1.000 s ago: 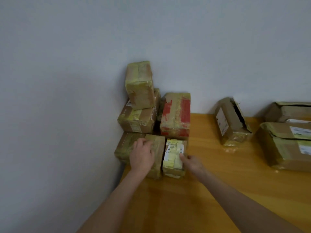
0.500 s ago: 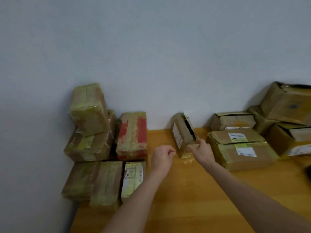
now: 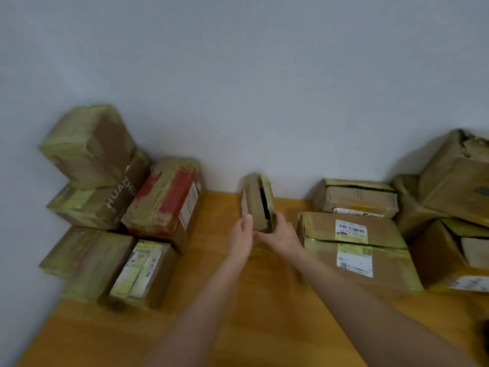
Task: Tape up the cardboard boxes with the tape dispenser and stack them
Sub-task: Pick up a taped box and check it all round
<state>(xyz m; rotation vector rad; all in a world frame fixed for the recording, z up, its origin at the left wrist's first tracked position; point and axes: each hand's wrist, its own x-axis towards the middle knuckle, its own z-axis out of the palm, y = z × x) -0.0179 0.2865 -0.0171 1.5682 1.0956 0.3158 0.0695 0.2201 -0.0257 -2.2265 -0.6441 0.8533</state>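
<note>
Grey wall [image 3: 238, 75] backs an orange-brown wooden surface [image 3: 238, 327] that carries all the boxes.

1. Change observed. One second ago both hands were on the narrow box with yellow-white labels [image 3: 143, 271], in the near row of the stack of taped boxes [image 3: 105, 194] at the far left. That box now lies there unattended. Both hands have moved right to the small brown cardboard box [image 3: 255, 202], which stands on its end in the middle of the surface, close to the wall.

2. Hand state. My left hand [image 3: 240, 239] lies flat against the box's left face, its fingers [image 3: 247, 223] straight and pressed together. My right hand [image 3: 283, 234] grips the lower right edge, its fingers [image 3: 276, 218] curled onto the side. I cannot tell whether the box base is touching the surface.

3. Box condition. A dark open slit runs down the box's right face, so I judge it unsealed.

4. Meaning for the task. I judge one box as placed and the next cycle as begun. This box needs drawing nearer and sealing. The tape dispenser is not identifiable; a dark object [image 3: 484, 329] at the near right edge is too cropped to name.

5. Remaining work. A flat brown box with white labels [image 3: 352, 242] and others wait at right.
</note>
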